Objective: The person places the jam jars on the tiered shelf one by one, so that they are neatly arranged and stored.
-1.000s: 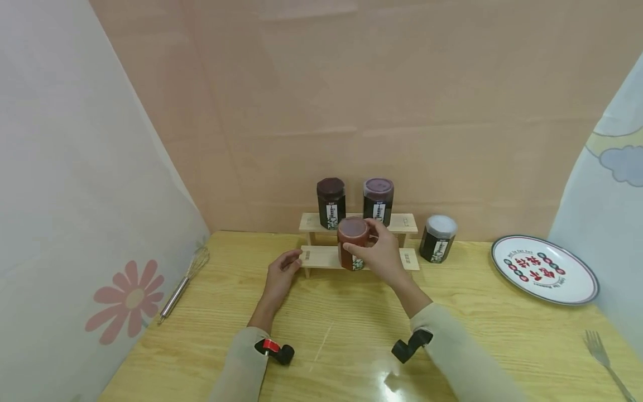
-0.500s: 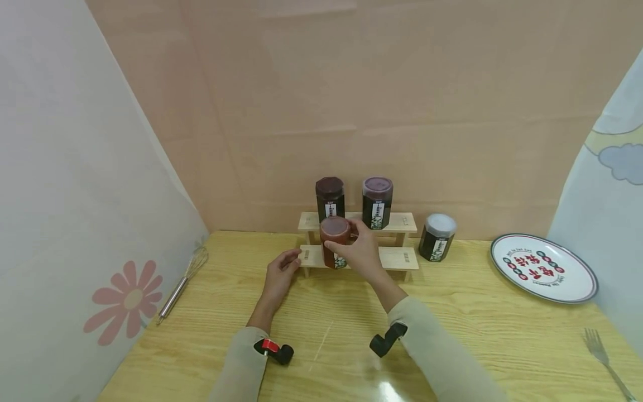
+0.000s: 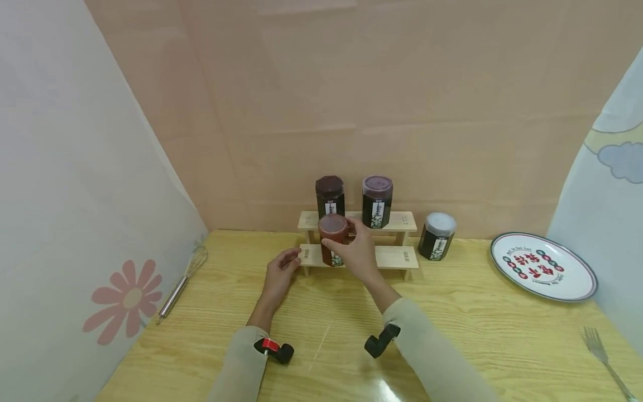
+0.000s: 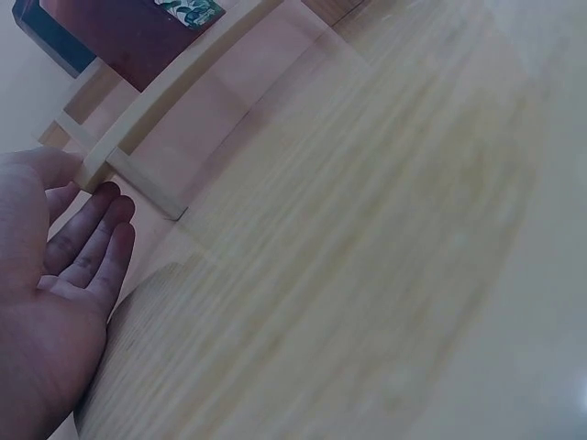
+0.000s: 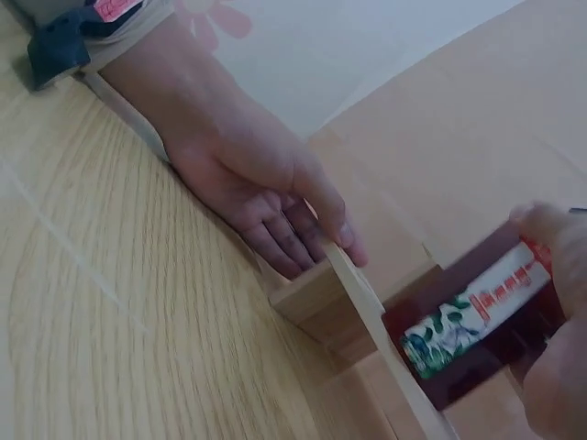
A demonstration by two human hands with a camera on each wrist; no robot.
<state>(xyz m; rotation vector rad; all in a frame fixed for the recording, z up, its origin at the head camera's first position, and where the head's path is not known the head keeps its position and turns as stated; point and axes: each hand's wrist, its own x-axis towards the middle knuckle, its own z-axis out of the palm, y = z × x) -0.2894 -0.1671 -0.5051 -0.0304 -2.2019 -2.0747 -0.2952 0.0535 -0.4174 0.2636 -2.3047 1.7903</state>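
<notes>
A two-tier wooden stand (image 3: 397,256) is on the table by the back wall. My right hand (image 3: 359,252) grips a reddish-brown jar (image 3: 331,226) with a pale label, thumb in front and fingers round its far side. The jar is upright at the left part of the lower tier; in the right wrist view its base meets the board. My left hand (image 3: 281,272) holds the left end of that lower board, fingertips at its edge in the left wrist view. On the upper tier stand a dark jar (image 3: 329,190), partly hidden, and a purple-lidded jar (image 3: 377,202).
Right of the stand, a white-lidded dark jar (image 3: 437,237) stands on the table. A white oval plate (image 3: 522,287) with red lettering lies farther right, a fork (image 3: 598,352) nearer the front. A whisk (image 3: 180,290) lies at the left edge beside the cloth wall.
My right hand has moved left with the reddish-brown jar, from the middle of the lower tier toward its left part, slowing over the last half second. The left hand stays put.
</notes>
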